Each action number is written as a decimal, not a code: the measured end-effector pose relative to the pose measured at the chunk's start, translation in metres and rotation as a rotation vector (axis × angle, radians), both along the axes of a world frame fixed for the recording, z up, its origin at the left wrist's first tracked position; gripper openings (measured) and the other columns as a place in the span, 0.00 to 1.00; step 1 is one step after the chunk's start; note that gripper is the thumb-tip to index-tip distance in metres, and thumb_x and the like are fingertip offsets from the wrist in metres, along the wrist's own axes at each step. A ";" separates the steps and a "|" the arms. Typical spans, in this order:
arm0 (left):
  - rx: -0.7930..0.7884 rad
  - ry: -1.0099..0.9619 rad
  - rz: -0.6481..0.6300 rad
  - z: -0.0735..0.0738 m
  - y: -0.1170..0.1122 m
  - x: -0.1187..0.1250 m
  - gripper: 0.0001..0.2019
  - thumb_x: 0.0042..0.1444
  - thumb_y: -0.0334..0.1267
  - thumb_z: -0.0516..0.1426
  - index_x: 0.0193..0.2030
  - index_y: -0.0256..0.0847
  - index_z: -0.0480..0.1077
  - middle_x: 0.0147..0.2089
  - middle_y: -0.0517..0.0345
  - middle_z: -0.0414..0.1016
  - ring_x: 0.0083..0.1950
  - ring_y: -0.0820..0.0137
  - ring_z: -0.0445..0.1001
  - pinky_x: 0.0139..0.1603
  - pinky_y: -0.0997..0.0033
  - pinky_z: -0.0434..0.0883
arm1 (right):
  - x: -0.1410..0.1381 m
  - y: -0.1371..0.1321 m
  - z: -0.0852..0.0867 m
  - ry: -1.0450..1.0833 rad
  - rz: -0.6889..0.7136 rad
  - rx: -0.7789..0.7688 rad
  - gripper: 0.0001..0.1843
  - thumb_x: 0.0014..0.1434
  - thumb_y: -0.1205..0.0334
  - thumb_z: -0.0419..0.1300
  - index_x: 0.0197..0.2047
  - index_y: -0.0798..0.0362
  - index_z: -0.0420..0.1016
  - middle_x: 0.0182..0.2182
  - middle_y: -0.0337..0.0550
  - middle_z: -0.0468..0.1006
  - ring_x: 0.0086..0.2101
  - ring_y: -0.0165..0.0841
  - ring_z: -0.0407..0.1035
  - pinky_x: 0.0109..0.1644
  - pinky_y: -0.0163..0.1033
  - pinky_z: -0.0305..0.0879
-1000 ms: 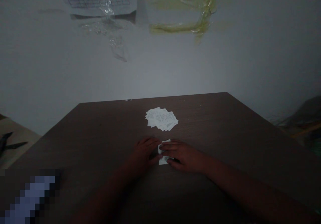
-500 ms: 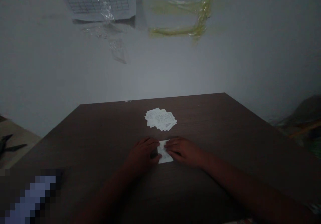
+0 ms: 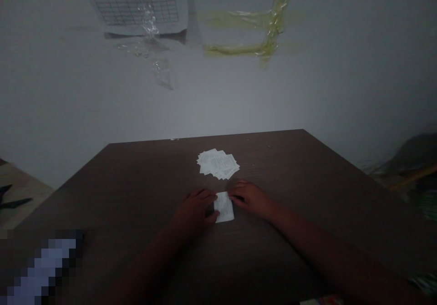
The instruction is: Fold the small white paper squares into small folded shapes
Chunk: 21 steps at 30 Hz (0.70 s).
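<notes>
A small white printed slip of paper point(image 3: 224, 207) lies flat on the dark wooden table point(image 3: 307, 191). My left hand point(image 3: 194, 209) rests on the table with its fingertips on the slip's left edge. To the right, my right hand point(image 3: 251, 197) touches the slip's upper right corner, fingers curled loosely. A loose heap of similar white printed slips point(image 3: 217, 163) sits just beyond the hands, near the table's middle. The scene is dim.
The table's far edge meets a pale wall carrying a gridded sheet point(image 3: 133, 0) and yellowish tape point(image 3: 269, 27). A pixelated patch point(image 3: 37, 268) covers the lower left. Dark clutter point(image 3: 416, 168) sits off the table's right side.
My right hand has slid off the slip toward its upper right corner, uncovering most of the paper. The left hand has stayed at the slip's left edge.
</notes>
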<state>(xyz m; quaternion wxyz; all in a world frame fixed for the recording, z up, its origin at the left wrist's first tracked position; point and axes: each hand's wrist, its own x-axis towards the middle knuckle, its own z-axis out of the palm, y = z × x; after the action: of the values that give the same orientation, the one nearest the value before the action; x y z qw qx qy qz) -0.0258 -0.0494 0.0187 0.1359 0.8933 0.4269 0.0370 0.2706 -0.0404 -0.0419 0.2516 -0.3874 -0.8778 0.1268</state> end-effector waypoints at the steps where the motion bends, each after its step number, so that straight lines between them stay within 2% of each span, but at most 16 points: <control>1: 0.003 -0.001 -0.001 -0.002 0.001 -0.001 0.25 0.78 0.36 0.70 0.79 0.45 0.86 0.81 0.41 0.88 0.85 0.39 0.82 0.89 0.31 0.76 | 0.000 0.002 -0.001 -0.012 -0.012 -0.005 0.11 0.88 0.62 0.67 0.53 0.49 0.94 0.48 0.51 0.95 0.51 0.47 0.88 0.66 0.56 0.86; 4: 0.017 -0.018 -0.009 -0.008 0.004 -0.003 0.24 0.78 0.39 0.70 0.78 0.49 0.86 0.80 0.42 0.89 0.84 0.40 0.83 0.88 0.31 0.77 | -0.001 0.006 -0.001 -0.019 -0.035 -0.019 0.10 0.86 0.63 0.69 0.54 0.48 0.95 0.49 0.49 0.96 0.52 0.46 0.89 0.67 0.55 0.86; 7: 0.034 -0.053 -0.023 -0.012 0.004 -0.006 0.22 0.80 0.40 0.69 0.77 0.48 0.86 0.80 0.42 0.89 0.83 0.41 0.83 0.87 0.32 0.78 | -0.001 0.008 0.000 0.004 -0.034 -0.025 0.09 0.85 0.64 0.71 0.56 0.46 0.96 0.50 0.48 0.96 0.52 0.45 0.89 0.68 0.54 0.85; 14: -0.039 -0.021 -0.027 -0.005 0.007 -0.009 0.24 0.81 0.38 0.68 0.79 0.47 0.85 0.82 0.42 0.88 0.85 0.41 0.81 0.89 0.30 0.75 | 0.001 0.006 0.007 0.007 -0.026 -0.103 0.05 0.81 0.62 0.77 0.56 0.46 0.95 0.53 0.49 0.96 0.56 0.49 0.89 0.71 0.58 0.85; 21: -0.063 -0.050 -0.018 -0.003 0.009 -0.014 0.24 0.80 0.38 0.69 0.79 0.51 0.87 0.83 0.44 0.88 0.86 0.42 0.81 0.91 0.32 0.74 | 0.005 0.000 0.014 0.021 0.006 -0.159 0.14 0.77 0.61 0.81 0.63 0.47 0.94 0.61 0.53 0.95 0.63 0.51 0.88 0.76 0.60 0.82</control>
<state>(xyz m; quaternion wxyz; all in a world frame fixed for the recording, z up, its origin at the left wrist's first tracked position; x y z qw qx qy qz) -0.0399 -0.0401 0.0159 0.1749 0.8912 0.4163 0.0444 0.2757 -0.0400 -0.0279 0.2291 -0.4020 -0.8634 0.2011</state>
